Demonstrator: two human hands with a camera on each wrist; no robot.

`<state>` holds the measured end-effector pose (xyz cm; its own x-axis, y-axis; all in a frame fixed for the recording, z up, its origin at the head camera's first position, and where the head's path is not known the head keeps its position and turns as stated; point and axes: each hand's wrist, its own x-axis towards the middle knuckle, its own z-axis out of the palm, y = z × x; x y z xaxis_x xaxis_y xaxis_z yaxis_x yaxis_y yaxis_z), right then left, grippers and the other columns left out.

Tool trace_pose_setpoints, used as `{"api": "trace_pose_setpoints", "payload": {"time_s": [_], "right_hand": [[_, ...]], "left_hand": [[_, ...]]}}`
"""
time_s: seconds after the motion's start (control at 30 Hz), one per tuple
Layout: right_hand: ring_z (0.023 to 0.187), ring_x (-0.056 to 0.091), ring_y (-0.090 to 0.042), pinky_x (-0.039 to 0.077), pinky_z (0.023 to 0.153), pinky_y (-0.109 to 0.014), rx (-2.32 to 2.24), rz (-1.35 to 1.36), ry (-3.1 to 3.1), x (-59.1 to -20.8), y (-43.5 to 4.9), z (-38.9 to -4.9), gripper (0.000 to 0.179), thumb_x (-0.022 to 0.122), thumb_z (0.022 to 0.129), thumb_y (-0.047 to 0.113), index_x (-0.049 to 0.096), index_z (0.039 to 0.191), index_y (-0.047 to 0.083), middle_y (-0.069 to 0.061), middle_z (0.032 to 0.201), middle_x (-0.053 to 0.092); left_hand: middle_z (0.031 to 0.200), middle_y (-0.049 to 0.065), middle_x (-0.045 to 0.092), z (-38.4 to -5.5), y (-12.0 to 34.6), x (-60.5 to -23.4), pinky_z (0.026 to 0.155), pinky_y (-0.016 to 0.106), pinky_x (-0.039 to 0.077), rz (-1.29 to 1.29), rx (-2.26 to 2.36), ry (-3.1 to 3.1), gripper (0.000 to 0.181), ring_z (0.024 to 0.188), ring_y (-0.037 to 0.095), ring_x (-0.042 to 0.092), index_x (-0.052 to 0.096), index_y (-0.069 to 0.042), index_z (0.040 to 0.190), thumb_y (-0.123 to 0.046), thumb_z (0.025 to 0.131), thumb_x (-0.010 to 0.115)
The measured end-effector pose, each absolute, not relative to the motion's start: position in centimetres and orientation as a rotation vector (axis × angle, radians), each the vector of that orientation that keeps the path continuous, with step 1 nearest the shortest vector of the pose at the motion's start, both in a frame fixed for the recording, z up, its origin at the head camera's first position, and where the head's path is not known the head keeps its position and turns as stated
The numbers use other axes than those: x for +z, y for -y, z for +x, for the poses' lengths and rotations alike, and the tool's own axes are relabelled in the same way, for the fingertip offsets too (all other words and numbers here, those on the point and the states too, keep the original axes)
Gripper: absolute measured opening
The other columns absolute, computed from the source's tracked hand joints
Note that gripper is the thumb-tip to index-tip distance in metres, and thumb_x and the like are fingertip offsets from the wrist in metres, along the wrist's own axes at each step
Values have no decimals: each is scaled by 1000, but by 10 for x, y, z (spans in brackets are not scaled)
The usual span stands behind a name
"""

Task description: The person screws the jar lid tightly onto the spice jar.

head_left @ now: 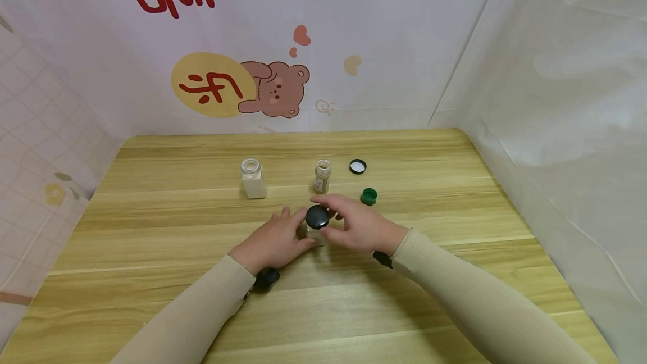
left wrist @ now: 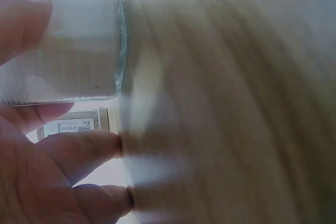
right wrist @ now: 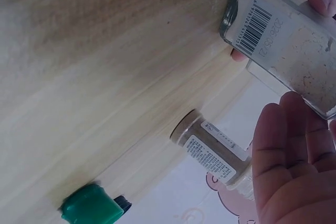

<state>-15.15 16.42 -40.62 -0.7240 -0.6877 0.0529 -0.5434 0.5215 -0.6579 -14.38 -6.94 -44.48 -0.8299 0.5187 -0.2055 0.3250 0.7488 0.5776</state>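
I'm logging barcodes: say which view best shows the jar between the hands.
Right wrist view: the jar is large, its barcode visible. Head view: small, beneath a black lid. Left wrist view: a side without barcode, partly behind the left hand.

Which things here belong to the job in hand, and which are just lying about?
Job in hand:
black cap, right hand at it
glass jar beneath, left hand around it

Lying about, untouched (some may belong too):
uncapped pale-filled jar
uncapped labelled bottle
green cap
loose black lid
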Motion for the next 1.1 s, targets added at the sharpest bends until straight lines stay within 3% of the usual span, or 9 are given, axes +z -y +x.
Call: {"api": "trace_pose_setpoints", "payload": {"time_s": [0.3, 0.63, 0.93, 1.1], "right_hand": [[115, 66, -16, 56, 105, -38, -1036, -1041, -2535, -409, -162, -153, 41, 74, 98, 15, 58, 136, 8, -2, 129, 67], [120, 66, -22, 57, 103, -44, -996, -982, -2527, -406, -163, -152, 61, 72, 99, 17, 47, 154, 4, -8, 141, 64], [115, 66, -15, 56, 105, -40, -1055, -1053, -2525, -410, -161, -154, 41, 74, 98, 15, 58, 136, 9, -2, 128, 67], [115, 67, -20, 56, 104, -42, -1025, -1016, -2545, -408, -161, -153, 49, 75, 98, 18, 55, 141, 4, -5, 131, 67]], "left_hand": [[151, 21, 58, -142, 70, -444, 124, 73, 23, 659, 776, -2590, 69, 152, 60, 26, 40, -29, 160, -53, 101, 67], [149, 21, 60, -142, 69, -442, 124, 72, 23, 637, 776, -2582, 65, 153, 59, 26, 43, -27, 157, -50, 101, 68], [150, 21, 60, -142, 69, -441, 125, 72, 21, 635, 775, -2578, 67, 153, 59, 25, 42, -28, 158, -51, 101, 67], [149, 21, 60, -142, 70, -442, 124, 72, 22, 642, 776, -2576, 66, 153, 59, 25, 42, -28, 158, -50, 101, 67]]}}
